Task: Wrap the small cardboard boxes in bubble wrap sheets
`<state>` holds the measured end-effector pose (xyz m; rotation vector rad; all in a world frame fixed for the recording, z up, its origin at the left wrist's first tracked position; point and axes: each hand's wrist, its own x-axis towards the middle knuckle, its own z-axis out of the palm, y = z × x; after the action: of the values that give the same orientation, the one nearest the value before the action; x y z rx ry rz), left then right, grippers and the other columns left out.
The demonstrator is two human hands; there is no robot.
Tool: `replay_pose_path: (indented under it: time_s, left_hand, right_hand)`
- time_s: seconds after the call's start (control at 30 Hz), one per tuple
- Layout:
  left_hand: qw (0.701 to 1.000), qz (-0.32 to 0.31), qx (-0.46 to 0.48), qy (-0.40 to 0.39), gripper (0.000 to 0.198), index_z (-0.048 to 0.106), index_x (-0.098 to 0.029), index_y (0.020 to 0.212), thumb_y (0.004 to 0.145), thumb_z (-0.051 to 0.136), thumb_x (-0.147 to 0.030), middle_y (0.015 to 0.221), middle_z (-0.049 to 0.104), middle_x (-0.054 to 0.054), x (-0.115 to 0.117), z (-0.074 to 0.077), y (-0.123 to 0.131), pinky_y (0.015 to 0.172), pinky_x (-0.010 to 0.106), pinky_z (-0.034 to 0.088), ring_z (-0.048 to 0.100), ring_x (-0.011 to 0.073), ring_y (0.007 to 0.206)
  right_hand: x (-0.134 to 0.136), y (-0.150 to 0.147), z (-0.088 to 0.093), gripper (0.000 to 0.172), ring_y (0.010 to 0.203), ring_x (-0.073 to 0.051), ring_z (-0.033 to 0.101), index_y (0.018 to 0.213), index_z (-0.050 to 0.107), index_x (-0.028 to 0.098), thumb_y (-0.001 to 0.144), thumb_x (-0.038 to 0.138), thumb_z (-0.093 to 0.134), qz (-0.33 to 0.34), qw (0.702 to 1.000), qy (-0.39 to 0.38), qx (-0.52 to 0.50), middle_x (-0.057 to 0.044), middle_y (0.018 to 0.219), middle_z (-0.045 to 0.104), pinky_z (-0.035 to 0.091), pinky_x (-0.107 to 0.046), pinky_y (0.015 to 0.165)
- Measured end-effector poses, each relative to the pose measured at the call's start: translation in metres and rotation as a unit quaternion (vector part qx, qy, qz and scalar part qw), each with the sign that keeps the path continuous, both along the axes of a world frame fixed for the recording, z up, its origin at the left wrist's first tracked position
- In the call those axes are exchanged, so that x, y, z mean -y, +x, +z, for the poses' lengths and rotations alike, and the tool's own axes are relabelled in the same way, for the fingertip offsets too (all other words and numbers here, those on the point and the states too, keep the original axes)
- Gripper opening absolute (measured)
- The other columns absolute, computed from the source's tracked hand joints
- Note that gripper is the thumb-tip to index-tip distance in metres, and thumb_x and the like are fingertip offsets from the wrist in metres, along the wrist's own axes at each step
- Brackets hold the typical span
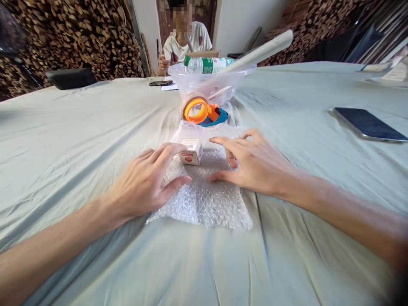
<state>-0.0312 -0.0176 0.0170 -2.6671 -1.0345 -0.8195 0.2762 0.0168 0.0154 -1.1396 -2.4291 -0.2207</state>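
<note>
A small white box (190, 151) with red print and a barcode sits on a sheet of bubble wrap (210, 204) spread over the cloth. My left hand (149, 176) is at the box's left side, its index fingertip at the box's upper edge; whether it presses on it I cannot tell. Its thumb is stretched out over the wrap, apart from the box. To the right of the box, my right hand (247, 159) hovers over the wrap with fingers and thumb spread and nothing between them. Just beyond the wrap lies an orange and blue tape dispenser (204, 112) with a roll of tape.
Behind the dispenser stands a clear plastic basin (204, 85) holding a green-capped bottle (208, 65) and a long white roll (264, 50). A phone (371, 123) lies at right, another phone (160, 83) and a black case (71, 78) farther back. A person (186, 40) sits across the table.
</note>
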Motion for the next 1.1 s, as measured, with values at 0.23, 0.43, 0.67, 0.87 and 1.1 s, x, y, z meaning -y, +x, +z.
replay_pose_path:
  time_s: [0.23, 0.43, 0.67, 0.87, 1.1]
  left_hand:
    - [0.997, 0.073, 0.02, -0.032, 0.049, 0.058, -0.021, 0.152, 0.108, 0.068, -0.04, 0.137, 0.081, 0.016, -0.007, -0.001, -0.003, 0.106, 0.053, 0.064, 0.081, 0.0366, 0.123]
    - [0.986, 0.118, -0.113, -0.01, 0.048, 0.078, -0.013, 0.141, 0.113, 0.055, -0.044, 0.139, 0.078, 0.028, -0.015, -0.005, -0.007, 0.116, 0.076, 0.057, 0.072, 0.052, 0.14]
    - [0.993, 0.008, -0.114, -0.016, 0.06, 0.049, -0.008, 0.173, 0.118, 0.053, -0.031, 0.183, 0.052, 0.024, -0.017, -0.004, -0.008, 0.139, 0.062, 0.048, 0.046, 0.0403, 0.175]
    - [0.977, 0.017, -0.094, -0.192, 0.08, 0.034, -0.01, 0.182, 0.119, 0.044, -0.058, 0.191, 0.037, 0.022, -0.018, -0.01, -0.012, 0.146, 0.061, 0.039, 0.035, 0.038, 0.181]
    - [0.98, 0.047, -0.063, -0.184, 0.089, 0.054, -0.014, 0.171, 0.118, 0.028, -0.081, 0.174, 0.062, 0.022, -0.025, -0.007, -0.012, 0.135, 0.064, 0.051, 0.062, 0.0408, 0.159]
  right_hand:
    - [0.005, -0.002, -0.002, 0.081, 0.161, -0.042, 0.058, 0.177, 0.047, 0.016, 0.108, 0.036, 0.084, 0.14, 0.988, 0.059, 0.018, -0.025, 0.176, 0.057, 0.052, -0.06, 0.129]
    - [0.006, -0.008, -0.003, 0.05, 0.168, -0.035, 0.057, 0.167, 0.057, 0.021, 0.118, 0.03, 0.065, 0.174, 0.984, -0.025, -0.027, -0.02, 0.184, 0.052, 0.05, -0.06, 0.137]
    - [0.002, -0.011, -0.012, 0.04, 0.16, -0.036, 0.066, 0.156, 0.058, 0.027, 0.117, 0.036, 0.062, 0.153, 0.974, -0.111, -0.128, -0.017, 0.175, 0.062, 0.059, -0.061, 0.131]
    - [-0.001, -0.012, -0.013, 0.079, 0.169, -0.041, 0.055, 0.178, 0.04, 0.017, 0.112, 0.054, 0.065, 0.09, 0.977, -0.155, -0.115, -0.023, 0.183, 0.052, 0.048, -0.068, 0.139]
    - [-0.01, -0.005, -0.008, 0.105, 0.181, -0.046, 0.031, 0.18, 0.045, 0.008, 0.111, 0.087, 0.043, 0.025, 0.978, -0.206, 0.024, -0.028, 0.192, 0.033, 0.017, -0.077, 0.149]
